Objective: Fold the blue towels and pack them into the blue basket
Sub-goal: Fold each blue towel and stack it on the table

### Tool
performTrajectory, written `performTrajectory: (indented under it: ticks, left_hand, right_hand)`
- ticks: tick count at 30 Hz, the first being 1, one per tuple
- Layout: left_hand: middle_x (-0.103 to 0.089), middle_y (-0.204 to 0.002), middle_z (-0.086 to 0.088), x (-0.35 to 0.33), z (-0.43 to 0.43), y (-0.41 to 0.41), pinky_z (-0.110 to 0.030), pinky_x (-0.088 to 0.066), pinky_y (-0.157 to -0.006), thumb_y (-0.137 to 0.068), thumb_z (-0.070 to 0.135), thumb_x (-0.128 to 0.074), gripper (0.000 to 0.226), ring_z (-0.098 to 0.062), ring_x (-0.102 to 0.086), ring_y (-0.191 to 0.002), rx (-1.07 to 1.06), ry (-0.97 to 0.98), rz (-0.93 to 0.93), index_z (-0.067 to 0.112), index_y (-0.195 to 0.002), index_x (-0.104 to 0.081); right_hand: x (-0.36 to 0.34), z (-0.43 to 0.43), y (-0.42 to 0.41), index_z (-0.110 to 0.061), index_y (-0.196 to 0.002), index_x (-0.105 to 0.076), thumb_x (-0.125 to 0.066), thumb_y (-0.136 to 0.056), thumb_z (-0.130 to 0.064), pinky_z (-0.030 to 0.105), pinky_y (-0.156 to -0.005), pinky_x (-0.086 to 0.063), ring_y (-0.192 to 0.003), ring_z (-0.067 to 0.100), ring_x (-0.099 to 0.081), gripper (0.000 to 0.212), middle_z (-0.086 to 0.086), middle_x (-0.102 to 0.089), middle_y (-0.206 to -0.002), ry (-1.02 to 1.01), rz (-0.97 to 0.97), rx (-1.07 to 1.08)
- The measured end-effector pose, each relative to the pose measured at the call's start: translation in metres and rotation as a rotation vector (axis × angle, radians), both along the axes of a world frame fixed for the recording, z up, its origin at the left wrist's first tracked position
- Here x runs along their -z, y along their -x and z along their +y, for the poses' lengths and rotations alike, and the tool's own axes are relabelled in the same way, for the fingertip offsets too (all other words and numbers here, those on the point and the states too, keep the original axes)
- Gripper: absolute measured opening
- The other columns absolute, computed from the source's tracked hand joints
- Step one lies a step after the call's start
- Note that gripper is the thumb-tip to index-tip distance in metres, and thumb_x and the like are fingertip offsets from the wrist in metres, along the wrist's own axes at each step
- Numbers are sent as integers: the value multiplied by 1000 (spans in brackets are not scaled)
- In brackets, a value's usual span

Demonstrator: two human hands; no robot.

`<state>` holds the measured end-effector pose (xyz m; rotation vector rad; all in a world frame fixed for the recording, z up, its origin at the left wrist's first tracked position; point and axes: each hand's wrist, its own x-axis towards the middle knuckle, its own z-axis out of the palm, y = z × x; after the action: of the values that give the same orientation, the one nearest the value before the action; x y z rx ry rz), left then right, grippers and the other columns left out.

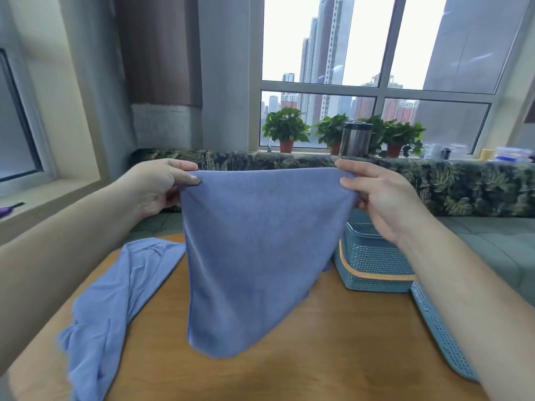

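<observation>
Wooden table (333,357) stands before a leaf-print sofa (463,186) and a window lined with potted plants (285,128). Above it the left hand (156,188) and right hand (379,198) each pinch 1 top corner of a plain blue towel (260,250), top edge level, long axis hanging down to a rounded tip. The blue basket (373,264) stands just behind its right edge; a 2nd towel (115,287) lies crumpled at left.

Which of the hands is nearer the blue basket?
Right. The right hand pinches a corner of the held towel over the blue basket; the left hand pinches the other corner, on the towel's far side.
</observation>
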<state>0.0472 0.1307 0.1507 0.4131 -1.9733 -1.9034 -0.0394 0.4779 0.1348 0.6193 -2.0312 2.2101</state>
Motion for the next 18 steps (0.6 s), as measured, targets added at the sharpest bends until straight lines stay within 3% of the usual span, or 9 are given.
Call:
performTrajectory:
  ticks: [2,5,9,11,14,16,18]
  left_hand:
    - [-63,-80,-1,10,1,6,-19,-49,-51,-84,-4,-70,25,-10,-59,-63,-20,39,-40,20,-88,-64]
    - [-62,-80,1,19,5,22,-27,-39,-63,-86,1,-70,22,-12,-56,-68,30,94,-180,22,-89,-64]
    - [-61,-80,-1,7,18,51,-24,-40,-61,-87,-10,-64,29,-14,-55,-69,73,106,-198,19,-93,-66]
    - [-62,-81,-5,0,18,64,-25,-44,-62,-79,-17,-66,37,-20,-54,-73,29,278,-112,18,-92,-69]
    - [-67,-82,-1,-5,12,73,-27,-50,-65,-78,-11,-65,35,-20,-58,-73,-97,736,43,22,-88,-71]
    - [-67,-75,3,-1,12,70,-22,-45,-57,-83,-4,-62,26,-14,-56,-63,-114,836,134,19,-88,-72]
    - [-65,-70,-2,11,11,65,-15,-39,-49,-87,0,-65,16,-13,-51,-58,-119,861,197,14,-87,-73]
  right_hand:
    - [4,0,5,-24,-99,-80,-70,-84,0,24,-69,-41,-80,14,-60,30,-4,-76,-93,-83,-4,61]
    - [12,-3,14,-24,-98,-80,-72,-79,1,19,-68,-42,-87,10,-63,33,-5,-75,-100,-173,-27,180]
    - [13,-9,40,-16,-98,-77,-74,-76,7,13,-61,-49,-80,10,-64,31,-3,-72,-90,-263,-28,258]
    - [8,-10,56,-19,-95,-77,-76,-78,0,21,-72,-53,-87,13,-66,26,-4,-72,-92,-367,40,325]
    - [-1,-4,73,-26,-88,-77,-71,-87,-14,26,-70,-48,-89,12,-65,13,-4,-71,-95,-526,220,409]
    - [-1,0,79,-30,-83,-74,-66,-91,-18,27,-72,-46,-89,11,-60,17,0,-61,-103,-604,352,447]
    - [6,6,76,-32,-76,-68,-62,-92,-16,29,-73,-44,-84,10,-56,24,3,-59,-98,-663,442,420]
